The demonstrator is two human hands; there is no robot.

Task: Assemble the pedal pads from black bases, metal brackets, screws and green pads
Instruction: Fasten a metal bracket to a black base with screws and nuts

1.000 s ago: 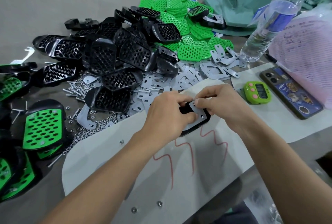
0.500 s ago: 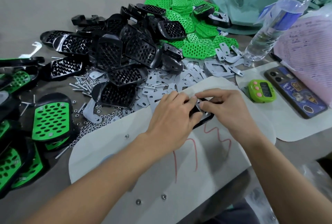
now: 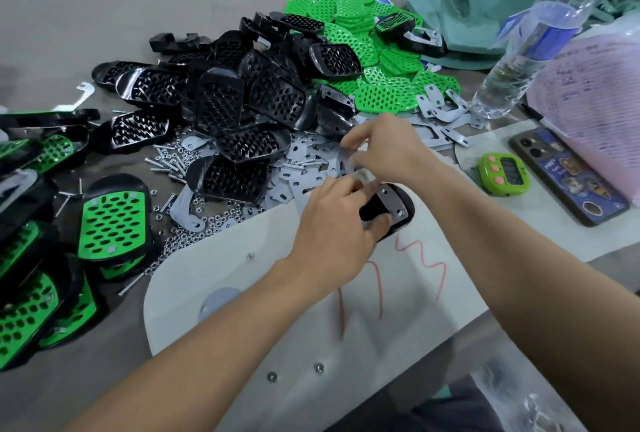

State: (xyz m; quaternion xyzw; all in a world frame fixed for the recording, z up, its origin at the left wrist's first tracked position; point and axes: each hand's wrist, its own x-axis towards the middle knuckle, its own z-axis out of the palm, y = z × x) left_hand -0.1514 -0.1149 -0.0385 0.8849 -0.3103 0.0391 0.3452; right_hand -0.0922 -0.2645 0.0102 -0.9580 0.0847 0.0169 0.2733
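1. I see a grey tabletop [image 3: 138,9] that carries everything. A white board [image 3: 242,293] with red scribbles lies on its near part, beneath both forearms.
2. A heap of black bases [image 3: 225,102] fills the middle of the tabletop, and green pads [image 3: 381,92] are piled just behind it to the right, some touching the heap.
3. Finished pedal pads [image 3: 110,224], green set into black, lie along the left edge.
4. A water bottle [image 3: 530,47] is at the far right beside a pink sheet [image 3: 595,92]. A phone [image 3: 568,175] lies flat in front of them, with a green timer [image 3: 504,173] just beside it.
5. The left hand [image 3: 336,227] is over the far end of the white board, its fingers curled round the held base [image 3: 405,198], which it grips from the left.
6. A metal bracket [image 3: 393,205] lies across the top of the held base, touching it.
7. The right hand [image 3: 384,147] is just beyond the held base, over the loose brackets [image 3: 301,172]. It is blurred, so I cannot tell whether its fingers pinch anything.
8. Screws and nuts [image 3: 173,161] are scattered between the black bases and the white board, mixed in with the loose brackets.
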